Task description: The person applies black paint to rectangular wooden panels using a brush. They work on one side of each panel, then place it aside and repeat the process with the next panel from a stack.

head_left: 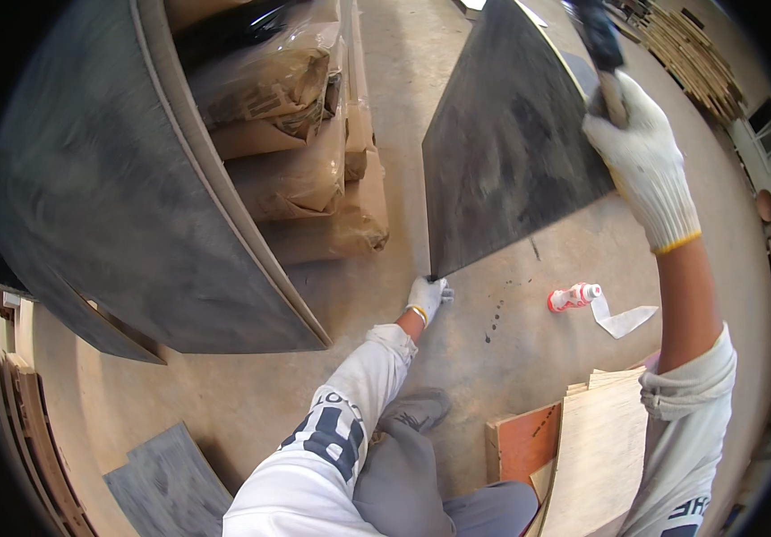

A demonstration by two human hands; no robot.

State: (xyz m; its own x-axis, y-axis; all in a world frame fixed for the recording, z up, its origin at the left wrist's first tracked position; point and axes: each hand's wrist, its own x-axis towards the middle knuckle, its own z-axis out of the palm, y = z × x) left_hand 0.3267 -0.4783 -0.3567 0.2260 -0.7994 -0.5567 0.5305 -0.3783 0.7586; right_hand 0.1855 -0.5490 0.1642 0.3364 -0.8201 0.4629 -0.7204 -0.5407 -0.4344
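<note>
A board [515, 143] with a dark, streaky black face stands tilted in front of me. At its lower near corner, my left hand [428, 297] in a white knit glove grips it; part of the fingers is hidden. My right hand [641, 148], also gloved, is raised by the board's right edge. Its fingers are wrapped round the wooden handle of a paintbrush [597, 40], whose black head is smeared by motion. Black drips [495, 320] spot the floor below the board.
Large dark boards [144, 179] lean at the left, beside plastic-wrapped brown packages [287, 170]. A red-and-white bottle [573, 296] lies on the floor with a white strip. Pale thin sheets [596, 447] and an orange-faced block [524, 443] are near my legs. Dark sheets [169, 483] lie lower left.
</note>
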